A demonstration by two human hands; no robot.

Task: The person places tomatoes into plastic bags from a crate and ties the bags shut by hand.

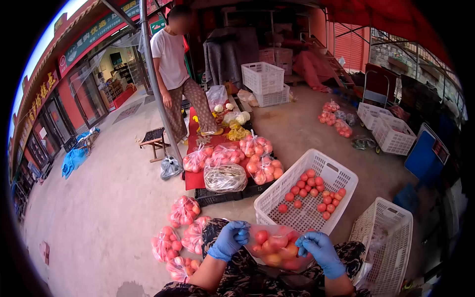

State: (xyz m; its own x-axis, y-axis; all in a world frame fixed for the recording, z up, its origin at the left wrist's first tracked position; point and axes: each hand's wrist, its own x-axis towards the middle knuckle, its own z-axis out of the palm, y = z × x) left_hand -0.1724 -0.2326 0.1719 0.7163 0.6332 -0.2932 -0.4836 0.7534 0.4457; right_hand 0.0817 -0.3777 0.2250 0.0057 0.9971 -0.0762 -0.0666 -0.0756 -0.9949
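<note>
A clear plastic bag of tomatoes (276, 247) sits over my lap, bulging with red and orange-red fruit. At its left edge, my left hand (229, 240) in a blue glove has its fingers closed on the plastic. My right hand (321, 251), gloved the same way, pinches the bag's right edge. Just beyond the bag stands a white plastic crate (265, 210) with loose tomatoes (310, 184) spread on its bottom. Tied bags of tomatoes (184, 212) rest on the ground to the left of my knees.
More bagged tomatoes (256, 145) and a bundle of thin stalks in plastic (225, 177) lie on a red cloth. A person (170, 59) stands by a metal pole (154, 74). Another white crate (403, 232) is at my right; stacked crates (262, 76) stand farther back.
</note>
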